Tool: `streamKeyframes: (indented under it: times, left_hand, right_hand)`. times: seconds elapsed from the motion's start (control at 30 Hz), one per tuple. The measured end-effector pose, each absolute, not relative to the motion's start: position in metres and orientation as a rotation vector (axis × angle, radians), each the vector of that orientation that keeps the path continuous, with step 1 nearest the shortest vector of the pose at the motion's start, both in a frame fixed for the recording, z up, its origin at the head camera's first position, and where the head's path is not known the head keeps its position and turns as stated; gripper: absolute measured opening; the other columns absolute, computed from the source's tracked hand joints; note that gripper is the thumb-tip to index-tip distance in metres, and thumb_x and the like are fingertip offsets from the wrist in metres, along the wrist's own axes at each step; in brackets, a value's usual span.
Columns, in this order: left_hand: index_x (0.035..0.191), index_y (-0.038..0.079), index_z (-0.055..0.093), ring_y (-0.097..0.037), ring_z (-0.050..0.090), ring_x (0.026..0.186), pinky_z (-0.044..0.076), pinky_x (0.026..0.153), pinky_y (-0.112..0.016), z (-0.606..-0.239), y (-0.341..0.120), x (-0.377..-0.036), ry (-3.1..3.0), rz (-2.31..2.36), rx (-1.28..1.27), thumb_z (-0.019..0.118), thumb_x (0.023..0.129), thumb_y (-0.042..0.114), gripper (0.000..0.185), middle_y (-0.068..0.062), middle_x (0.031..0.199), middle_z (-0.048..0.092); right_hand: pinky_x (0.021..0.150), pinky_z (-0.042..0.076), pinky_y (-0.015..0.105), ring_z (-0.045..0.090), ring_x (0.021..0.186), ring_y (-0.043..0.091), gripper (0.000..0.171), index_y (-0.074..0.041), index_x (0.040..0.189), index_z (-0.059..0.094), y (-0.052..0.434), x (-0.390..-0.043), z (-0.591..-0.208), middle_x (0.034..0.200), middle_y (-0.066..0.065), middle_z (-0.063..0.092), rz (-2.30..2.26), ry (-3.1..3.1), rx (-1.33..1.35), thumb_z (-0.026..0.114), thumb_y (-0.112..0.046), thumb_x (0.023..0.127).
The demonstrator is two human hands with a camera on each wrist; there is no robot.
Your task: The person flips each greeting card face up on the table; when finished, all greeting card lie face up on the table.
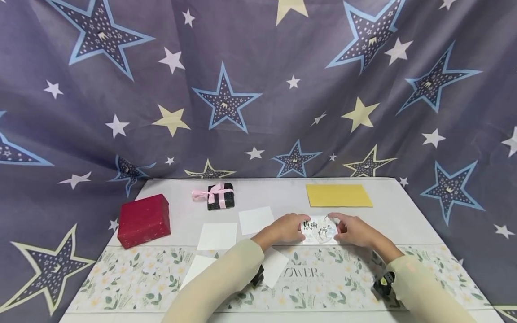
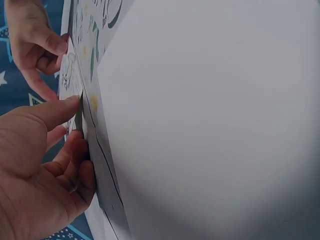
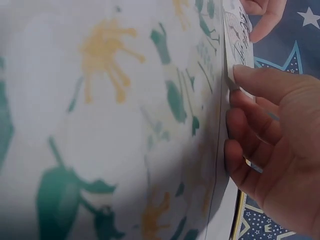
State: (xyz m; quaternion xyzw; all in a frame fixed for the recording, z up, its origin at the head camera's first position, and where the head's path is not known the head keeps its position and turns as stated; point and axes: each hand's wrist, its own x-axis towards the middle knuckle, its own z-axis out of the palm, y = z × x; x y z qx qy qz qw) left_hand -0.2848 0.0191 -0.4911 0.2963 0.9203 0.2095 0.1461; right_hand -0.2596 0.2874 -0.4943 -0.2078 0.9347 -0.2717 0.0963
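While both hands meet at the middle of the bench (image 1: pixel 387 211), they pinch a small printed card (image 1: pixel 319 229) from opposite sides: the left hand (image 1: pixel 284 229) has its thumb and fingers on the card's left edge, the right hand (image 1: pixel 350 229) on its right edge. Each grip is closed on that edge, thumb on top and fingertips curled below, as both wrist views show. The card lies flat, just beyond the floral runner (image 1: pixel 133 278) and in front of the yellow envelope (image 1: pixel 338 195).

The card looks thin, light and slightly flexible, with what seems a glossy face, so it would probably bend or crease under a hard squeeze and could slide on the smooth surface. Its edges and corners seem the safest places to hold it, with little pressure.

White paper squares (image 1: pixel 218 236) lie to the left, with a red box (image 1: pixel 143 220) and a black box tied with a pink ribbon (image 1: pixel 220 196) farther off.
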Motion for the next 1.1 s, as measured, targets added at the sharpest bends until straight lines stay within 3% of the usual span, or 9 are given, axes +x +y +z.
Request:
streamKeyframes:
  times: [0.43, 0.6, 0.77, 1.1]
  left_hand:
    - [0.152, 0.023, 0.049, -0.007, 0.052, 0.088, 0.047, 0.086, -0.025, -0.4864, 0.0215, -0.2809, 2.636, 0.569, 0.799, 0.075, 0.092, 0.026, 0.065, 0.005, 0.101, 0.060]
    - [0.153, 0.023, 0.047, -0.008, 0.053, 0.090, 0.049, 0.089, -0.026, -0.4872, 0.0212, -0.2800, 2.649, 0.514, 0.810, 0.072, 0.094, 0.029, 0.065, 0.002, 0.107, 0.060]
    - [0.153, 0.022, 0.047, -0.009, 0.054, 0.097, 0.050, 0.098, -0.028, -0.4894, 0.0212, -0.2793, 2.668, 0.411, 0.848, 0.068, 0.097, 0.034, 0.061, -0.001, 0.117, 0.061]
    - [0.150, 0.019, 0.052, -0.009, 0.053, 0.092, 0.050, 0.091, -0.026, -0.4852, 0.0157, -0.2805, 2.668, 0.441, 0.888, 0.066, 0.097, 0.029, 0.056, 0.000, 0.111, 0.059]
  right_hand:
    - [0.064, 0.043, 0.027, 0.053, 0.071, 0.011, 0.073, -0.006, 0.154, 0.041, 0.2853, -0.2595, -0.4960, 0.084, -0.003, 0.061, -0.760, 2.765, -0.562, 0.074, -0.011, 0.090]
    - [0.062, 0.041, 0.027, 0.050, 0.068, 0.011, 0.071, -0.006, 0.155, 0.040, 0.2821, -0.2590, -0.4941, 0.083, -0.004, 0.059, -0.713, 2.775, -0.567, 0.072, -0.012, 0.092]
    - [0.064, 0.040, 0.028, 0.048, 0.068, 0.010, 0.063, -0.004, 0.151, 0.046, 0.2788, -0.2572, -0.4938, 0.081, -0.004, 0.058, -0.636, 2.797, -0.612, 0.069, -0.012, 0.093]
    - [0.071, 0.042, 0.031, 0.048, 0.076, 0.011, 0.057, -0.005, 0.146, 0.054, 0.2801, -0.2569, -0.4929, 0.087, -0.002, 0.058, -0.548, 2.837, -0.667, 0.071, -0.015, 0.093]
